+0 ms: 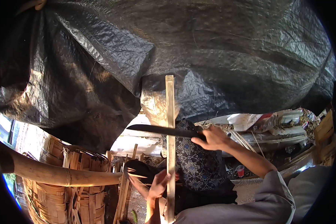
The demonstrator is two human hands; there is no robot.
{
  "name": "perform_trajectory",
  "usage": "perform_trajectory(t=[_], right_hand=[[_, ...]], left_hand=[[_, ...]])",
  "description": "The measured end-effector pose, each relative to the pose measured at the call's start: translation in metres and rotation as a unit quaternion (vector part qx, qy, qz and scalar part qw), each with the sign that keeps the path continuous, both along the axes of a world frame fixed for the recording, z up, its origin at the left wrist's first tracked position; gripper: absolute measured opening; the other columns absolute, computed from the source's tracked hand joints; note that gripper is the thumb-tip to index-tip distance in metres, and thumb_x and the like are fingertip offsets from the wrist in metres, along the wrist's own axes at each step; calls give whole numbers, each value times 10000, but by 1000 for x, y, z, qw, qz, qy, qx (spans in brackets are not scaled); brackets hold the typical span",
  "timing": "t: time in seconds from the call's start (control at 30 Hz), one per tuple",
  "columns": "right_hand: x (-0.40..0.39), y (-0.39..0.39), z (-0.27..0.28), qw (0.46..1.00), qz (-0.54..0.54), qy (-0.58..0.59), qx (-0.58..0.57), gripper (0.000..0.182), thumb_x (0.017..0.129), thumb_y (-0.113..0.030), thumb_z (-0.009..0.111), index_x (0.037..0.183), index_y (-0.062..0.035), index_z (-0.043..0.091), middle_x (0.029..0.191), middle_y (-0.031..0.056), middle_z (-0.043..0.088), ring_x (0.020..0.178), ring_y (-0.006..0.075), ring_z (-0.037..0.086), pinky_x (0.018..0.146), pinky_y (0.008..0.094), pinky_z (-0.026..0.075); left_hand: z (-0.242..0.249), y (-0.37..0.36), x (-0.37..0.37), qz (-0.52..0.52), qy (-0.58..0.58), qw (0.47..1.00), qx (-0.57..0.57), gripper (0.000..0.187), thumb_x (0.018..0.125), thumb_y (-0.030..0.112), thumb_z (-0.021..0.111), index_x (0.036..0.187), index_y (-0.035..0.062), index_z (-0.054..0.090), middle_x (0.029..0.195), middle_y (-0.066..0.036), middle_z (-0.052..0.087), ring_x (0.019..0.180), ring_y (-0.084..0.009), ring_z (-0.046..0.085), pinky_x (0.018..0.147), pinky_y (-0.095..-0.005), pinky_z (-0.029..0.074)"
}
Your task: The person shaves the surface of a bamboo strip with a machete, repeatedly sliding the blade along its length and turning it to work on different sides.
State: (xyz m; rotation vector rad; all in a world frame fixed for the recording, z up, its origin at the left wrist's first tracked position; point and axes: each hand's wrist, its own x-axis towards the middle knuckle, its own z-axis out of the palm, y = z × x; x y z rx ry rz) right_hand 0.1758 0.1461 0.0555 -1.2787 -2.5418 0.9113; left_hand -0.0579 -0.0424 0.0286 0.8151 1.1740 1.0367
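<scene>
My right hand (214, 138) is closed around the handle of a machete (153, 129). Its long dark blade points left and crosses the pale bamboo strip (170, 100), overlapping it at mid-length. The strip stands nearly upright in front of me, its top end against the dark tarp. Lower down, my left hand (159, 184) is wrapped around the strip, some fingers hidden behind it. Dark patterned cloth (198, 164) lies just right of the strip, below the blade.
Black plastic tarp (231, 59) hangs across the upper view. A thick bamboo pole (74, 177) juts in from the left, in front of a woven bamboo basket (48, 198). Upright split bamboo pieces (123, 194) stand near my left hand. A red cup (240, 171) is at right.
</scene>
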Motion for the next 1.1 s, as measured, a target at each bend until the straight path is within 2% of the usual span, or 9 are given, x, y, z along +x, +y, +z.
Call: perform_trajectory(t=[0.07,0.1,0.23,0.33,0.5,0.57,0.7,0.93,1.1], right_hand=[[-4,-8,-4,998,-19,2,62,546,794,-583,525,920,-74,677,529,150,573,557,328,615,558,415,505],[-3,-10,0,997,-29,3,75,552,787,-592,526,916,-78,678,531,158,572,563,335,616,557,418,505],[4,-12,13,991,-24,-25,132,587,773,-630,515,930,-88,675,509,158,560,530,334,611,523,415,502],[6,-19,40,994,38,-61,81,602,767,-646,510,912,-84,668,480,145,544,454,308,590,460,411,487],[2,-26,25,958,155,-104,215,672,777,-709,412,808,-83,654,376,64,465,300,176,465,304,309,355],[4,-21,26,962,134,-98,216,663,767,-714,423,779,-89,645,378,73,469,317,201,491,327,327,383],[8,-7,25,964,108,-86,226,665,757,-719,438,793,-92,653,374,70,451,331,206,505,340,329,392],[1,-16,24,967,151,-98,182,652,746,-717,461,759,-88,633,356,74,442,331,233,516,342,346,422],[7,16,-3,983,77,17,168,656,720,-716,503,838,-98,687,429,100,506,369,237,519,373,365,402]], left_hand=[[6,17,6,31,-75,996,-25,298,948,256,455,984,-33,523,875,-141,612,760,-186,612,703,-313,505],[12,23,12,51,-64,995,-56,240,948,235,460,894,4,497,737,-90,576,579,-134,563,544,-253,472],[15,32,25,96,-38,994,-39,184,935,192,495,813,57,468,552,32,388,403,-39,353,354,-184,282],[29,43,41,92,-63,992,-53,176,933,189,500,814,62,472,554,41,382,409,-35,341,360,-187,289],[-2,54,70,104,24,994,-17,108,892,152,556,870,48,537,569,13,471,439,-64,430,380,-214,320],[-9,57,74,145,364,869,302,196,869,181,587,781,7,563,562,-39,549,459,-87,496,411,-251,372],[-5,53,73,124,229,965,37,325,858,219,606,642,-17,544,518,-60,558,451,-80,499,432,-266,393],[-1,58,79,158,169,971,66,312,868,218,592,659,-11,551,505,-52,540,449,-84,496,426,-266,378],[9,75,80,143,350,920,102,314,863,196,588,640,-15,523,519,-132,550,441,-219,557,441,-329,403]])
